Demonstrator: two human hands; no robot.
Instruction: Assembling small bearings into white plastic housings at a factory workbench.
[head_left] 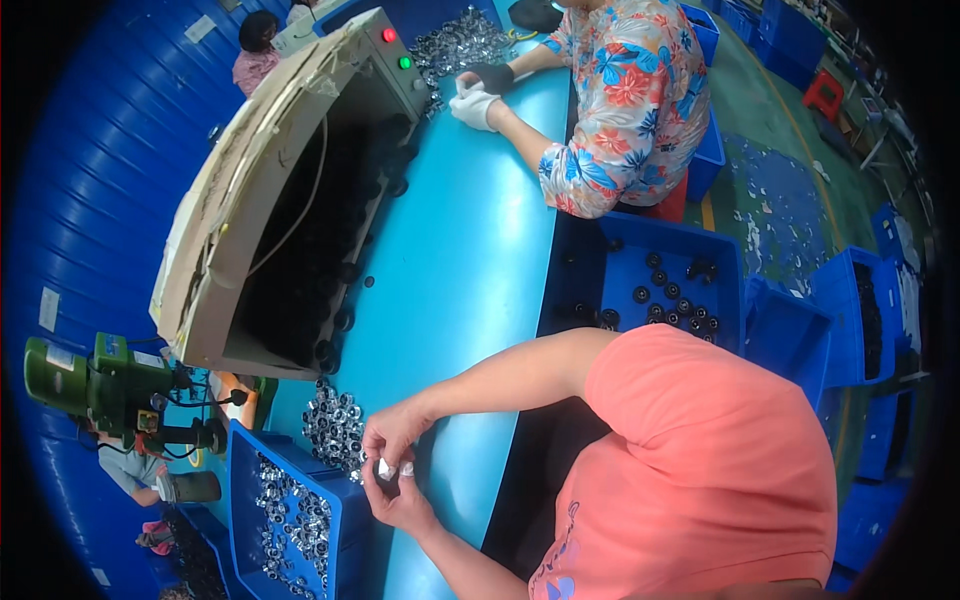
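Fingers [374, 436] of the right hand [402, 428] curl in against those of the left hand [405, 505], low over a turquoise table [470, 270]. White patches show where they meet; from my remote seat I cannot tell whether either hand pinches a part. Small shiny metal parts [330, 425] lie heaped on the table just beside the fingers, and more sit in a blue bin [355, 530] to the left. Off to the right, I see a co-worker [630, 105] with gloved hands together.

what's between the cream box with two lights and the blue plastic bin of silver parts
Head view: a heap of small shiny silver metal parts on the turquoise tabletop, plus an unclear orange shape to its left.
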